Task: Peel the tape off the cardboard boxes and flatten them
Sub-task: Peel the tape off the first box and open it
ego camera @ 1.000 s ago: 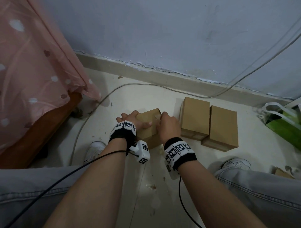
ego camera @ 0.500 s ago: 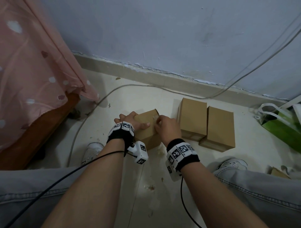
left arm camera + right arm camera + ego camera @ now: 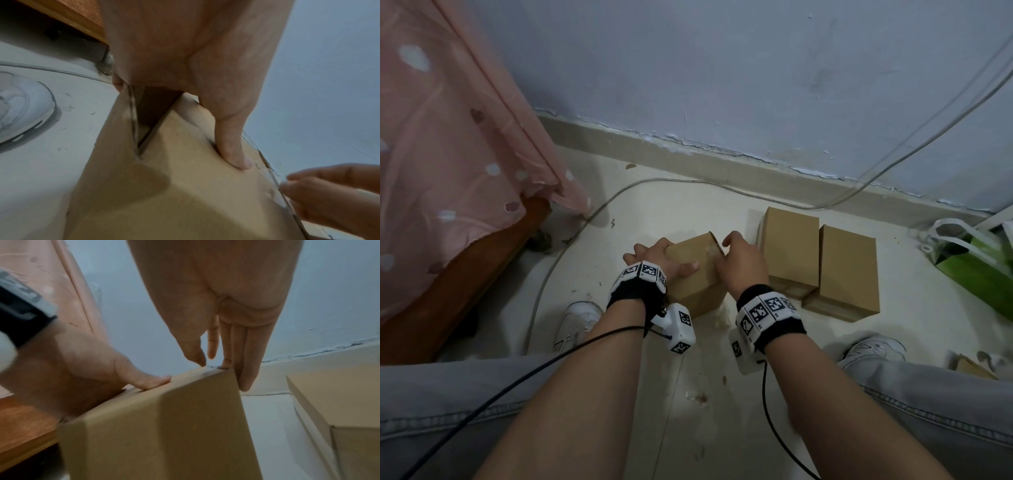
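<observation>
Box in hand: small cardboard box [image 3: 697, 274] standing on the floor [image 3: 688, 394] between the knees, tilted, left end flap already gaping in the left wrist view.
Left hand [image 3: 659, 258]: wrapped over the box's left top edge, thumb flat on the upper face, fingers curled round the far side; gripping and steadying.
Right hand [image 3: 739, 267]: at the far right top corner, thumb and forefinger close together right at the corner where a pale strip of tape [image 3: 211, 367] shows; other fingers straight down the side. Cannot tell whether the tape is actually pinched.
Waiting boxes: two more cardboard boxes [image 3: 818, 260] lying side by side, touching, just right of the one in hand.
Weight: probably light and empty, judging by the easy tilt.
Stiffness: thin board, likely to dent under a hard squeeze, creases easily along folds.
Tape: thin, clear, likely to tear or lift paper if yanked.
Hold: best braced along edges and corners, not mid-panel; tape best taken at its loose end and drawn low along the seam.
</observation>
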Action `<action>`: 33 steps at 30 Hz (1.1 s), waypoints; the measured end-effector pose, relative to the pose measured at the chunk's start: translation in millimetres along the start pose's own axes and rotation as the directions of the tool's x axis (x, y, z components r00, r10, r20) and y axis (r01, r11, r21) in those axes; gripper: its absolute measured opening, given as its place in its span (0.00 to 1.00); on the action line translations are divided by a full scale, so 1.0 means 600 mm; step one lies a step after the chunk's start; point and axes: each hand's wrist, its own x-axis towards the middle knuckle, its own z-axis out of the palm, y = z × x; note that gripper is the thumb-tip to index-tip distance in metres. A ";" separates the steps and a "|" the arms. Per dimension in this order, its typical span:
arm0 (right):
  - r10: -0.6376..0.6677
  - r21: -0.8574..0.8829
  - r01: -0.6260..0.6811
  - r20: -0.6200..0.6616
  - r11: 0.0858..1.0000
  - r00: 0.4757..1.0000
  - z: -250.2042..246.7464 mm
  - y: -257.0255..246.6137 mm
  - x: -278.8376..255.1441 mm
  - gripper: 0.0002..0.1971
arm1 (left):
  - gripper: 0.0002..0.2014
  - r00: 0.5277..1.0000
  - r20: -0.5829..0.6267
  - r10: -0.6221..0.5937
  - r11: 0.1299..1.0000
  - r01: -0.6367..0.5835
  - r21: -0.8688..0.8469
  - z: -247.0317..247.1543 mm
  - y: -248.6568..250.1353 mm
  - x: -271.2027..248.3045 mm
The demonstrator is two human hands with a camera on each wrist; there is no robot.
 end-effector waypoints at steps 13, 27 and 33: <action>-0.145 0.199 0.118 0.124 0.973 0.982 -0.005 0.016 0.028 0.17 | 0.35 0.988 0.101 0.117 0.977 -0.133 0.165 0.010 -0.007 -0.021; -0.252 0.247 0.216 0.124 0.945 0.960 -0.006 0.005 0.033 0.08 | 0.38 0.948 0.234 0.214 0.951 -0.257 0.172 -0.018 -0.014 -0.027; -0.299 0.116 0.283 0.152 0.952 0.942 -0.007 0.006 0.001 0.15 | 0.36 0.951 0.225 0.210 0.962 -0.242 0.127 -0.020 -0.015 -0.019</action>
